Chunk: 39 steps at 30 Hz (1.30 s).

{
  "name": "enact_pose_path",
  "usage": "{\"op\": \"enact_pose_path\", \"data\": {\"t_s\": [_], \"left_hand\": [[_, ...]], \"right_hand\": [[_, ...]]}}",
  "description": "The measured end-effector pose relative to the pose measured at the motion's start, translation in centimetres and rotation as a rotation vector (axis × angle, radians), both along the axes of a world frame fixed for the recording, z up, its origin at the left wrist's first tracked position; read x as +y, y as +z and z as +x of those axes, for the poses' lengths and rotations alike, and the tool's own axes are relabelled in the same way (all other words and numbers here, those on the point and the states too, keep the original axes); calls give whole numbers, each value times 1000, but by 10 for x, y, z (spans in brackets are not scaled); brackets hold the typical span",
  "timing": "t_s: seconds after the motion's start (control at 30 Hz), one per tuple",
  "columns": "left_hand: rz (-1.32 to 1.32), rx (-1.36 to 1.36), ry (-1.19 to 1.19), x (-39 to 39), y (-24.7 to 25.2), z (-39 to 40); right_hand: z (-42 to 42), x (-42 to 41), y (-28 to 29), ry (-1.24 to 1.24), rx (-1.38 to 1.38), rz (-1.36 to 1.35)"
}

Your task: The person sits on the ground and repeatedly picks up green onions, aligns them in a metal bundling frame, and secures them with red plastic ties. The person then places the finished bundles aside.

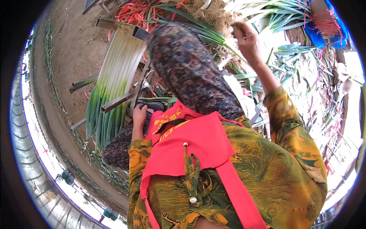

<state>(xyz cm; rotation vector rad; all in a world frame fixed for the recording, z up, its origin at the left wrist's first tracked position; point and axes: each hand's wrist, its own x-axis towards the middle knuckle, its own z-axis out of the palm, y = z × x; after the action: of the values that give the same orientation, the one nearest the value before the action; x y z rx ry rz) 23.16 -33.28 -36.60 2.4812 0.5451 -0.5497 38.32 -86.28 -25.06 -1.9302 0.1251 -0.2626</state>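
A row of long green onions (121,63), with white stalks and green tops, lies in a metal frame (117,101) on the left. Their root ends are up against the frame's top plate (140,33). My left hand (139,115) is low beside a slanted bar of the frame, close to a dark shoe (154,105); whether its fingers grip anything is hidden. On the right, my raised right hand (247,41) has its fingers curled, near a heap of onion roots (218,14). A single green onion (234,51) passes by that wrist. I cannot tell if the fingers hold something.
Red plastic ties (133,14) are heaped beyond the frame. More green onions (286,14) lie at the upper right, by a blue item (338,25) with red strands. My patterned knee (186,65) rises between both hands. Bare soil (68,48) extends left.
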Motion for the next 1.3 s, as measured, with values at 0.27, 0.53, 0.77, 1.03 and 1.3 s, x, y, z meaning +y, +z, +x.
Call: {"op": "enact_pose_path", "data": {"t_s": [0.27, 0.53, 0.77, 1.03, 1.3], "left_hand": [[-492, 130, 232, -33, 7, -17], [-285, -331, 81, -74, 77, 34], [-160, -995, -84, -165, 203, 89], [-644, -823, -119, -196, 253, 118], [-1146, -1087, 380, -98, 288, 121]], "right_hand": [[-116, -117, -260, 194, 917, -515], [-132, -55, -100, 368, 568, -186], [-137, -32, 22, 257, 262, -148], [-71, 39, 110, 438, 54, -310], [-75, 163, 156, 974, 77, -121]]}}
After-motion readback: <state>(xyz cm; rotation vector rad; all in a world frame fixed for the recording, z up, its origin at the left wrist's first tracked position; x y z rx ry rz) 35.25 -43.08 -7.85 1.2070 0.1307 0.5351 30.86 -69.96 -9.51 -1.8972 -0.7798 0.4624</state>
